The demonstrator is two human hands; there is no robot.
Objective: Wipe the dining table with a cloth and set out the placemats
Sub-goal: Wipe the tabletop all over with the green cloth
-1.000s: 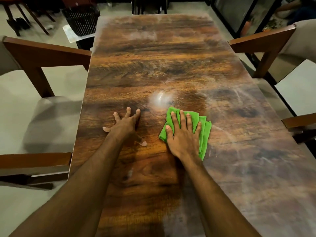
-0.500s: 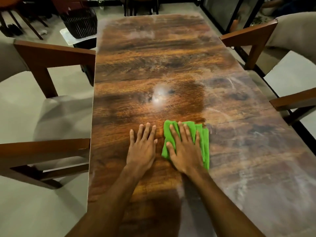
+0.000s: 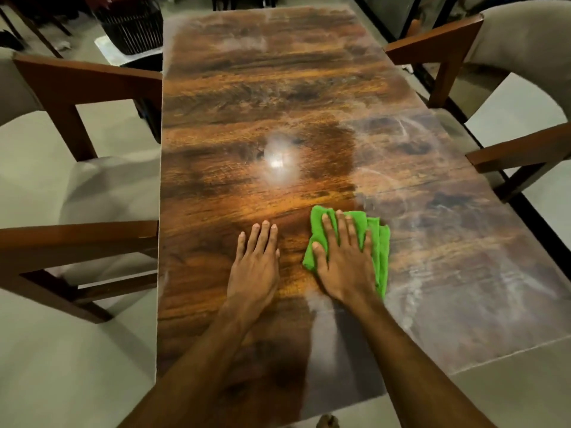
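Note:
A long glossy wooden dining table (image 3: 278,103) runs away from me, with pale smears on its right half. A folded green cloth (image 3: 381,251) lies on it near the middle. My right hand (image 3: 343,257) presses flat on the cloth, fingers straight and spread. My left hand (image 3: 255,264) rests flat on the bare wood just left of the cloth, fingers together and straight. No placemats are in view.
Wooden armchairs with pale cushions flank the table: one on the left (image 3: 77,186) and one on the right (image 3: 509,112). A dark wire basket (image 3: 133,29) stands on the floor past the far left corner. A bright light reflection (image 3: 279,160) sits mid-table.
Both hands have drawn back toward me along the table. My left hand went from splayed far to the left to flat and close beside the cloth. The cloth slid nearer with my right hand.

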